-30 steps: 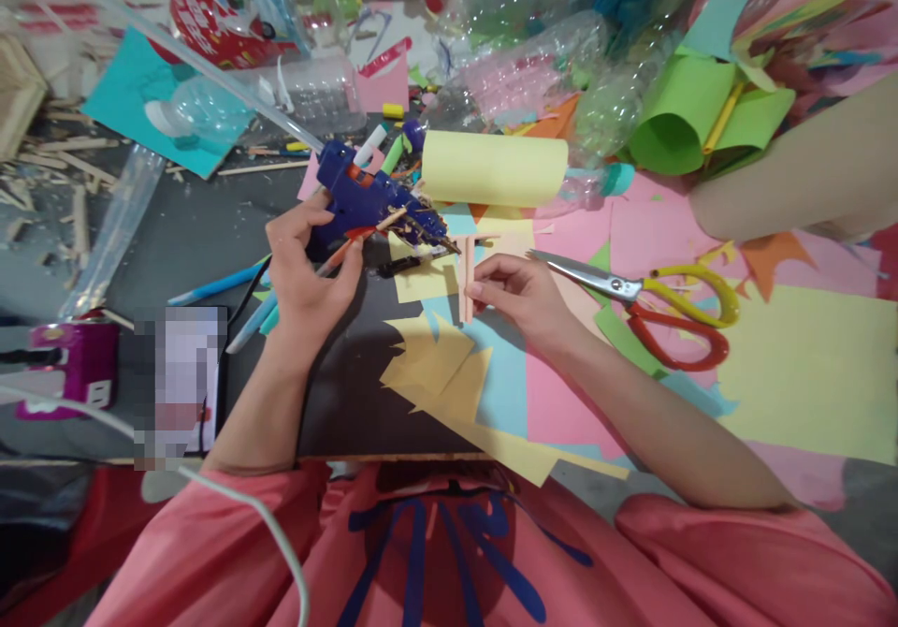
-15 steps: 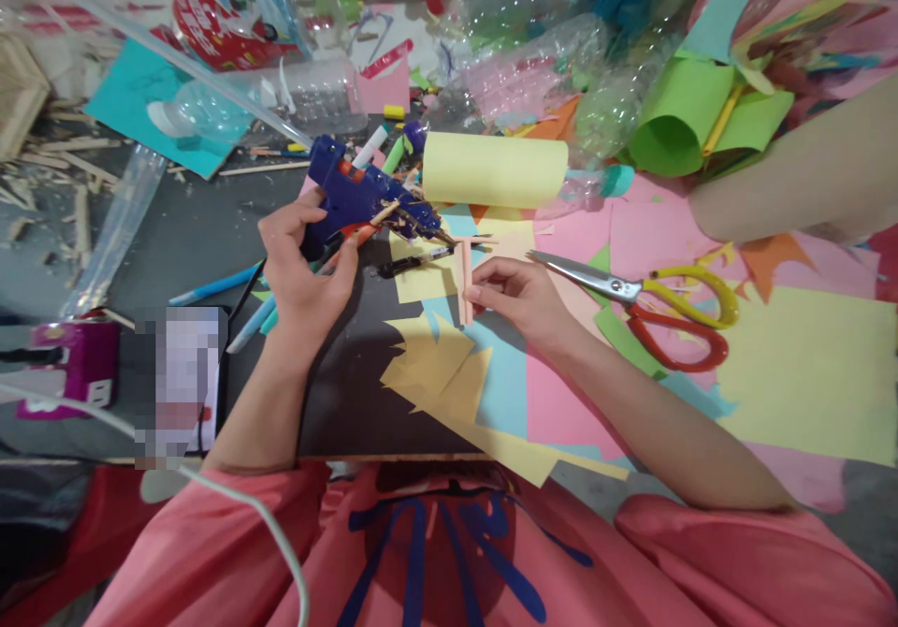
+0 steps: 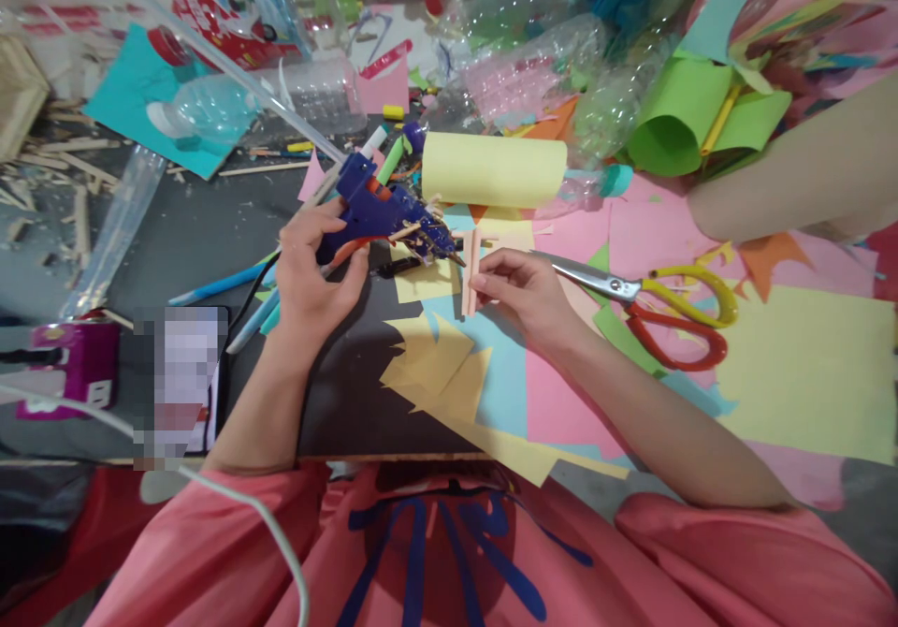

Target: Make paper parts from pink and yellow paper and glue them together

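Observation:
My left hand (image 3: 315, 281) is closed around the handle of a blue hot glue gun (image 3: 383, 204). A long clear glue stick (image 3: 281, 103) sticks out of its back, and wood splinters cling around its nozzle. The nozzle tip points at small wooden sticks (image 3: 470, 276), close to their left side; whether it touches them I cannot tell. My right hand (image 3: 523, 295) pinches these pale sticks between thumb and fingers, holding them nearly upright in the view. Behind my right hand lie scissors (image 3: 617, 285) with yellow and red handles, spread open on the paper.
A rolled yellow paper tube (image 3: 495, 168) lies beyond the glue gun. Plastic bottles (image 3: 533, 65) and scraps crowd the back. At left are a phone (image 3: 189, 374), a purple box (image 3: 74, 365) and wood scraps. Another person's arm (image 3: 792, 159) reaches in from the right.
My left hand has moved the glue gun rightward and slightly down, its nozzle now lower along the sticks. My right hand has shifted a little right and turned the sticks slightly.

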A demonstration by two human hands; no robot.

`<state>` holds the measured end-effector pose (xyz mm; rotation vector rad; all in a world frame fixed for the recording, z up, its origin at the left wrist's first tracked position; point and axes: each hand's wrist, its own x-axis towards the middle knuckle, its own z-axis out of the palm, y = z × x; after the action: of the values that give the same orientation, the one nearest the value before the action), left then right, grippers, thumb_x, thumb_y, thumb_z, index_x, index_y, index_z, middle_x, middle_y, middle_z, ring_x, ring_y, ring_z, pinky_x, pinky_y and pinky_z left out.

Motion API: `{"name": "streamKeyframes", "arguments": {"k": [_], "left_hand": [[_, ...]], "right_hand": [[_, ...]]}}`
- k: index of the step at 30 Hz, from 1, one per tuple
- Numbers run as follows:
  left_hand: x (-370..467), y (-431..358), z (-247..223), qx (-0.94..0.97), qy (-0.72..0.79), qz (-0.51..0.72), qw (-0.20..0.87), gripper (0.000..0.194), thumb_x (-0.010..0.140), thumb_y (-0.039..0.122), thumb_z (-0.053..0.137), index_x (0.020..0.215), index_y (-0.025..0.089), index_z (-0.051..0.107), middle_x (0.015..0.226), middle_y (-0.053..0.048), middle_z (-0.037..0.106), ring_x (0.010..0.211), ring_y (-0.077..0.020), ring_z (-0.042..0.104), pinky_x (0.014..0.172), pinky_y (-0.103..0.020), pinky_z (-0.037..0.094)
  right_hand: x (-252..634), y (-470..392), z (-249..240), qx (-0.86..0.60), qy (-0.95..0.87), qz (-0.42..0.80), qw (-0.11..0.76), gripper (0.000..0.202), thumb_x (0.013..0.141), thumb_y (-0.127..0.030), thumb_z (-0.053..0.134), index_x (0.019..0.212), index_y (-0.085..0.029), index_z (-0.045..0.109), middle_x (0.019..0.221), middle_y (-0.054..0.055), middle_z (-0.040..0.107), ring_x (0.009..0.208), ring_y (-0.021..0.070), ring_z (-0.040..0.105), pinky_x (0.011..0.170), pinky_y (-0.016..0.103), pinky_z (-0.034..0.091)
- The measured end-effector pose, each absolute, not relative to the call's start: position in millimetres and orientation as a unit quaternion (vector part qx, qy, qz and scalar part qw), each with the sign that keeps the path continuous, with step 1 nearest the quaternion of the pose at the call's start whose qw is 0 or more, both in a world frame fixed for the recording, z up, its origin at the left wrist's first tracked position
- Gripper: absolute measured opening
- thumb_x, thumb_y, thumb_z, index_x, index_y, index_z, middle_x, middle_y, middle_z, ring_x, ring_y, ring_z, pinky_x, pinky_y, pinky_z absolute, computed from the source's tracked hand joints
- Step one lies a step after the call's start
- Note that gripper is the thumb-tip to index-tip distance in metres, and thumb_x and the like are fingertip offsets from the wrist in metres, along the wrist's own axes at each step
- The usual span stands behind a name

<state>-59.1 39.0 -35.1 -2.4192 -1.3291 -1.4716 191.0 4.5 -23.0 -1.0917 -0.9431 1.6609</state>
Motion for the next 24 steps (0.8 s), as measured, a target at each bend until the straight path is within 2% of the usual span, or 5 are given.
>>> {"name": "streamKeyframes", "arguments": {"k": [6,17,21,24], "left_hand": [[-56.6,34.4,-31.7,-0.725,-0.532,-0.426,-0.104,0.035,0.078,0.034,0.074,0.105,0.027,0.053,0.113,-0.007,0.067,0.118,-0.0271,0.065,0.107,-0.051,0.052],[-49.0,33.5,-25.4,-0.684,-0.547,-0.474,-0.091,0.035,0.078,0.035,0.074,0.101,0.027,0.048,0.110,-0.006,0.060,0.118,-0.0261,0.063,0.103,-0.044,0.052],[-57.0,43.9,-26.4,-0.681,-0.525,-0.507,-0.056,0.037,0.078,0.025,0.071,0.103,0.024,0.043,0.109,-0.005,0.052,0.115,-0.0230,0.060,0.104,-0.042,0.048],[-78.2,58.8,-26.2,-0.639,-0.549,-0.538,0.032,0.052,0.064,0.010,0.067,0.105,0.020,0.038,0.106,-0.006,0.045,0.107,-0.0215,0.054,0.101,-0.043,0.047]], "right_hand": [[190.3,4.7,-20.8,-0.444,-0.365,0.676,0.461,0.034,0.059,-0.044,0.089,0.065,-0.020,0.067,0.054,-0.005,0.065,0.049,0.0099,0.062,0.052,0.025,0.053],[192.9,3.0,-25.2,-0.445,-0.392,0.674,0.440,0.033,0.062,-0.043,0.088,0.067,-0.019,0.067,0.056,-0.004,0.065,0.051,0.0099,0.061,0.054,0.026,0.053],[193.4,2.5,-26.8,-0.444,-0.396,0.674,0.438,0.032,0.064,-0.042,0.088,0.069,-0.019,0.067,0.058,-0.004,0.065,0.053,0.0106,0.061,0.055,0.027,0.052],[193.3,3.5,-26.9,-0.437,-0.386,0.682,0.442,0.033,0.064,-0.044,0.087,0.070,-0.019,0.066,0.058,-0.004,0.065,0.052,0.0109,0.062,0.054,0.027,0.052]]}}
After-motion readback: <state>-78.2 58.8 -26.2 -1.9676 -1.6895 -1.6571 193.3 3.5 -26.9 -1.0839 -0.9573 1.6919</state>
